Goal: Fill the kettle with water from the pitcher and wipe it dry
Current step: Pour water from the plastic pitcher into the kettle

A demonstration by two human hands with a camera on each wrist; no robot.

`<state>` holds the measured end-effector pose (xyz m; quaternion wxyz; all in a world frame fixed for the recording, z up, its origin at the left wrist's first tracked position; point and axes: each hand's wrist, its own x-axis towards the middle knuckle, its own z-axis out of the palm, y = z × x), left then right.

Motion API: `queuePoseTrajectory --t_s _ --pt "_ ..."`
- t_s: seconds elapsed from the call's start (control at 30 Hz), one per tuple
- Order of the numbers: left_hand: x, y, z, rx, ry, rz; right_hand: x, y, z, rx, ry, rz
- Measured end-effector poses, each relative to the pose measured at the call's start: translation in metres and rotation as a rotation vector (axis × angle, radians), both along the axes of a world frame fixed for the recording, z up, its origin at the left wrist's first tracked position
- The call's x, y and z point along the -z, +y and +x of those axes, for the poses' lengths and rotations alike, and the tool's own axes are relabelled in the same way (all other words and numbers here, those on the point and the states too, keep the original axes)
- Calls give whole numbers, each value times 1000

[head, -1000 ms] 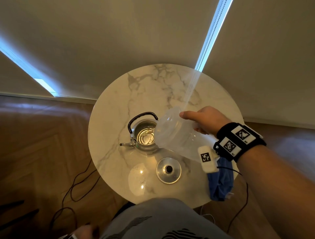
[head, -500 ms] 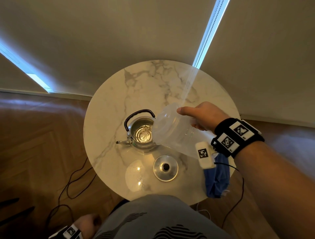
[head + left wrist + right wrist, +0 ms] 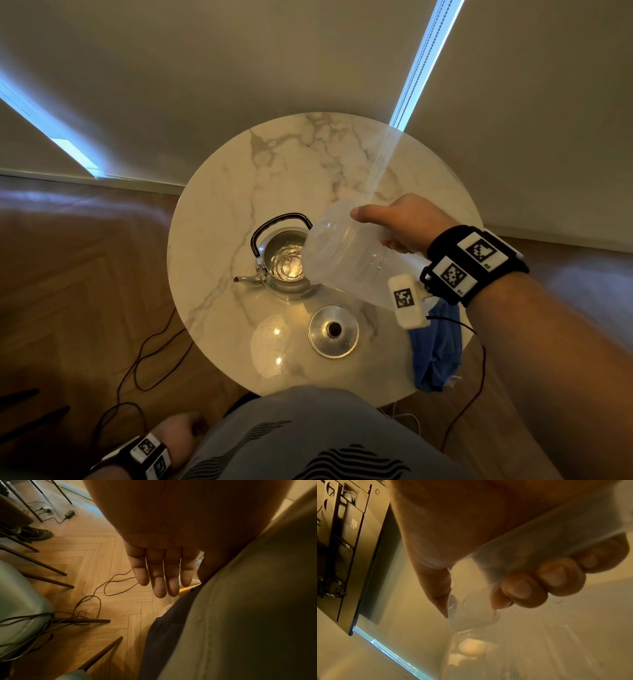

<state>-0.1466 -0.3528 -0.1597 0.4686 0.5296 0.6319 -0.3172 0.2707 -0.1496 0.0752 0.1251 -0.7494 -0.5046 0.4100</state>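
Head view: round marble table (image 3: 219,212) fills the mid of the shot, on herringbone wood floor (image 3: 68,291) w/ thin cables (image 3: 137,370) trailing at its left edge.

Next biggest is the clear plastic pitcher (image 3: 346,260), tipped nearly on its side above the table, mouth down-left over the open top of the kettle. Right hand (image 3: 400,222) grips it by the handle side: thumb laid along the top of the body, the other fingers wrapped underneath. Right wrist view confirms it, w/ fingers (image 3: 539,582) curled tight round the translucent handle, nails showing, and the pitcher wall hazy below them.

Blue cloth (image 3: 435,346) lies crumpled at the table's right edge, partly hanging off, just under the right wrist.

Steel kettle (image 3: 277,267) stands upright near table centre, lid off, black bail handle raised, spout pointing left; water inside is rippled and glinting.

Kettle lid (image 3: 333,331) rests flat on the marble, near edge side of the kettle, close by but apart, black knob up.

Left hand (image 3: 181,435) hangs low beside the person's leg, off the table. Left wrist view: fingers (image 3: 159,574) straight and together, relaxed, holding nothing.
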Motion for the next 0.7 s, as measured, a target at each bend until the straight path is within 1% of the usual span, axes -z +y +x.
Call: queuePoseTrajectory --t_s 0.1,0.4,0.7 --pt "-5 0 0 11 -17 7 0 0 -2 -6 -4 -7" --pt "-12 -2 -3 -40 -37 29 2 0 -1 -2 -6 -14" --pt "-15 3 5 -9 -11 39 -3 2 1 2 -6 -22"
